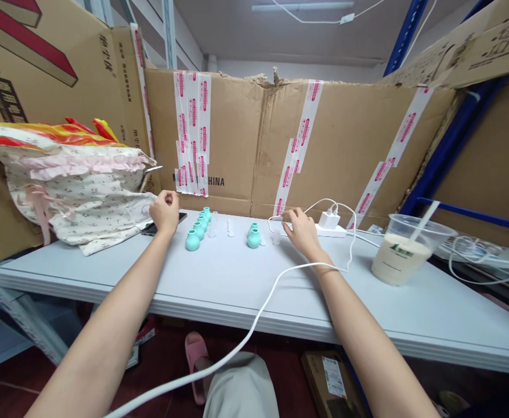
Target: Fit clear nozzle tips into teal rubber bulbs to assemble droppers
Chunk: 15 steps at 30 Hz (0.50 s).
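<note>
My left hand (166, 212) is raised over a dark phone (183, 217) beside the flowered cloth bag, its fingers curled together; whatever they hold, if anything, is hidden. To its right, several turquoise round-bellied little pots (192, 240) stand in a row running away from me. Two more turquoise pots (253, 237) stand near the middle of the table. Between the groups lie clear, small plastic pieces (230, 227). My right hand (301, 231) reaches down by a translucent little piece (276, 237) and the white power strip, fingers bent but apart, with nothing visible in them.
A white charger (329, 219) sits in the power strip (339, 231), and its white cable (254, 325) runs across the table towards me. At right stands a plastic cup of milky drink (397, 258) with a straw. The flowered bag (84, 191) slumps at left. Cardboard (232, 128) walls the back.
</note>
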### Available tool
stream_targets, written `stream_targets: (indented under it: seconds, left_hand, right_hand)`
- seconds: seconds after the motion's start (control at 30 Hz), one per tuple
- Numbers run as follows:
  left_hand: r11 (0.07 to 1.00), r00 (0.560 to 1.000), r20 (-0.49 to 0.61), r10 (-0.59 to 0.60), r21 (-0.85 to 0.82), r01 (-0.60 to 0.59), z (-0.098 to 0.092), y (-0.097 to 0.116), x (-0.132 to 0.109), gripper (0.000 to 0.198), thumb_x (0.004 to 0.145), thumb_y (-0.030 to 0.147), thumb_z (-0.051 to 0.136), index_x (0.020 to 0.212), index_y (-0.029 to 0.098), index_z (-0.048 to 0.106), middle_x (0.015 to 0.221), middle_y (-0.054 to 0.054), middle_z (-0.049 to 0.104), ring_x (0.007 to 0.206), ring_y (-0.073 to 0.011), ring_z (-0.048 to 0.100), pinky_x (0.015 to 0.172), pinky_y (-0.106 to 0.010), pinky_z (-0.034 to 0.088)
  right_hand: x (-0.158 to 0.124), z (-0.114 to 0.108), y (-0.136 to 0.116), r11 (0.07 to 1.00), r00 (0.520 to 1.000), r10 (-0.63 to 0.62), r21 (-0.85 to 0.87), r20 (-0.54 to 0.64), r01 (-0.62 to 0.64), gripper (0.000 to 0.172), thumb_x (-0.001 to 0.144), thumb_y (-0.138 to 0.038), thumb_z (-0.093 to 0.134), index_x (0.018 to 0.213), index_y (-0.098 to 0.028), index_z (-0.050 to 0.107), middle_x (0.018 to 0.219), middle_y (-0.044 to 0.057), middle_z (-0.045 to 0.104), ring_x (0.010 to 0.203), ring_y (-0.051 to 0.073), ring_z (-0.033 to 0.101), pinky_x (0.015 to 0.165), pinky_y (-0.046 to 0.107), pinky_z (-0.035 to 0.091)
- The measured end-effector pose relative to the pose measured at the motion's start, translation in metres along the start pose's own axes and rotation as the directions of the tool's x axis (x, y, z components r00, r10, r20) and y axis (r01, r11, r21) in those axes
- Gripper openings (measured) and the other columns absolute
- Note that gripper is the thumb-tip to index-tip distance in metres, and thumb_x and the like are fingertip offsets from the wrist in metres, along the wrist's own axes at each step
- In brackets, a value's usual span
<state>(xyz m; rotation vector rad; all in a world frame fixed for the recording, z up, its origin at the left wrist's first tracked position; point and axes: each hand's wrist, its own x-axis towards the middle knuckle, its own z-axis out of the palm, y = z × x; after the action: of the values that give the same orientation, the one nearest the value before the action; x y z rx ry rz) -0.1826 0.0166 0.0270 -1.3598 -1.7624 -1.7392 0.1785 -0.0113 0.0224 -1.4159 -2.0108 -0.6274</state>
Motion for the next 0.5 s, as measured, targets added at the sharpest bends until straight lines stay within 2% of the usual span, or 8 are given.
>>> stream_targets:
  seconds: [0.27, 0.37, 0.5]
  left_hand:
    - [0.998, 0.998, 0.024, 0.066, 0.011, -0.066, 0.005, -0.001, 0.0, 0.026, 0.083, 0.036, 0.039, 0.081, 0.019, 0.059, 0.064, -0.001, 0.058, 0.064, -0.0147, 0.053, 0.066, -0.025, 0.036]
    - [0.996, 0.996, 0.035, 0.079, 0.027, -0.08, 0.006, -0.001, 0.0, 0.027, 0.083, 0.036, 0.039, 0.082, 0.019, 0.059, 0.066, -0.001, 0.058, 0.065, -0.0146, 0.053, 0.066, -0.025, 0.036]
    - [0.994, 0.994, 0.047, 0.098, 0.041, -0.1, 0.005, -0.002, 0.0, 0.027, 0.083, 0.036, 0.039, 0.082, 0.019, 0.06, 0.065, -0.001, 0.059, 0.065, -0.0142, 0.053, 0.066, -0.025, 0.036]
  right_hand:
    - [0.002, -0.001, -0.008, 0.989, 0.989, -0.123, 0.093, 0.086, 0.115, 0.016, 0.084, -0.031, 0.049, 0.091, -0.023, 0.061, 0.104, 0.006, 0.053, 0.095, 0.021, 0.047, 0.077, 0.034, 0.031]
    - [0.002, -0.001, -0.003, 0.991, 0.983, -0.113, 0.087, 0.146, 0.101, 0.015, 0.082, -0.034, 0.053, 0.089, -0.025, 0.063, 0.105, 0.006, 0.052, 0.096, 0.022, 0.046, 0.077, 0.035, 0.032]
    - [0.002, -0.003, 0.011, 0.997, 0.969, -0.028, 0.078, 0.244, 0.009, 0.018, 0.073, -0.037, 0.064, 0.089, -0.029, 0.064, 0.105, 0.005, 0.052, 0.101, 0.025, 0.043, 0.077, 0.037, 0.033]
